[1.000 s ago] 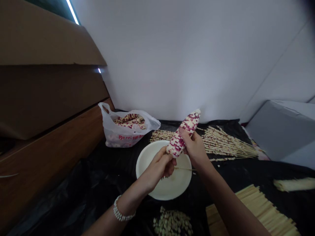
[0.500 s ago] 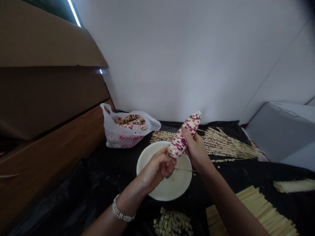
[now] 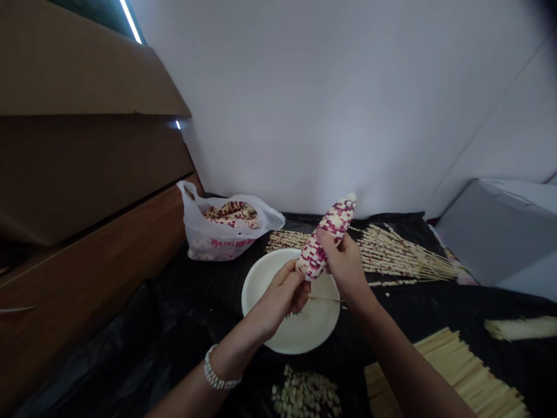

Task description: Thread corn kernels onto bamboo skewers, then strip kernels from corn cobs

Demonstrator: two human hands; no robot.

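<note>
A corn cob (image 3: 334,222) with white and purple kernels is held at a tilt above a white bowl (image 3: 278,342). My left hand (image 3: 285,293) is closed around its lower end, fingers curled underneath. Farther up, my right hand (image 3: 346,261) grips the cob from the right side, its thumb pressed on the kernels. A thin wooden skewer (image 3: 324,299) lies across the bowl's right side, its left end hidden near my left hand.
Behind the bowl, a white plastic bag (image 3: 217,244) holds more cobs. Kernel-threaded skewers (image 3: 391,252) lie at the back right. Loose pale kernels (image 3: 307,395) sit in front, beside a mat of bare sticks (image 3: 461,366). A pale bundle (image 3: 522,328) lies far right.
My right thumb has shifted slightly down and left along the cob. My left hand has turned a little, its thumb now nearer the cob's base. The cob stays almost in place.
</note>
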